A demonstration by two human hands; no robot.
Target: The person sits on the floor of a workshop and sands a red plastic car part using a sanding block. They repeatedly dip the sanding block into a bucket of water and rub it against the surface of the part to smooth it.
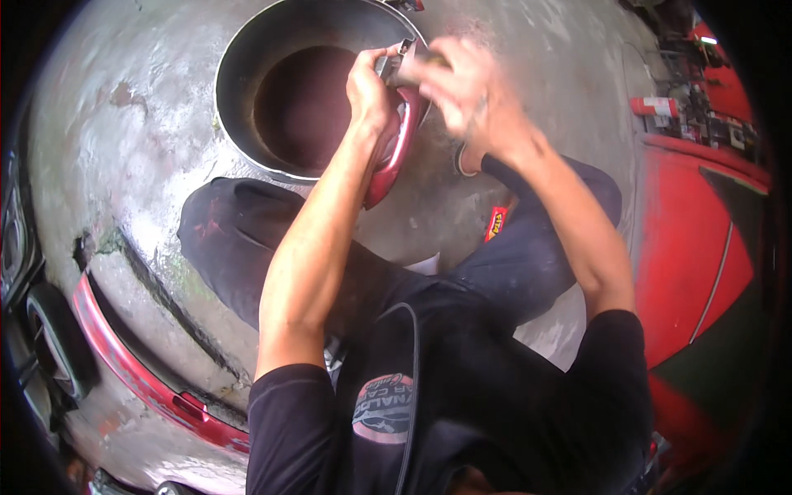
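Note:
My left hand [371, 95] is closed around a curved, glossy dark-red car trim piece [394, 157], which slants down toward my knees beside a large bowl. At its upper end, dark and metallic edges show between my hands. My right hand [466, 87] is blurred by motion over that end. A small brownish-grey flat thing [415, 64] lies under its fingers, too smeared to name. The wide, dark round basin [239, 91] holds murky reddish-brown liquid and stands just left of and beneath the piece.
A long red bumper-like strip [140, 379] lies on the concrete floor [132, 148] at left, near a tyre [54, 338]. A red car panel [685, 247] stands at right, with a red-and-white can [654, 106] beyond it. A small red-and-yellow packet [497, 222] lies by my right leg.

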